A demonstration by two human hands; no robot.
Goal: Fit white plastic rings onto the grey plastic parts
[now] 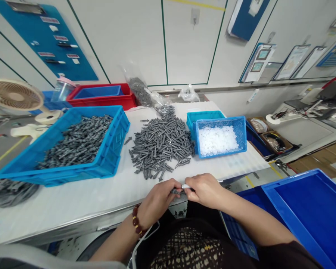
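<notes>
At the table's front edge my left hand [164, 192], a beaded bracelet on its wrist, is closed on a small grey ribbed part [175, 191]. My right hand [203, 189] is closed on a slim white piece [186, 186], whose tip meets the fingers of the left; its exact kind is too small to tell. Beyond both hands lies a loose pile of grey ribbed parts [162, 144]. To the pile's right, a small blue bin [221, 154] of white ring-like pieces [218, 139] leans tilted on a teal bin [205, 115].
A large blue crate [70, 175] of grey parts stands on the left, near a fan [15, 95]. Behind are a red bin [103, 101] and bagged parts [141, 91]. Blue crates [310, 209] sit at lower right, beside the table [100, 198].
</notes>
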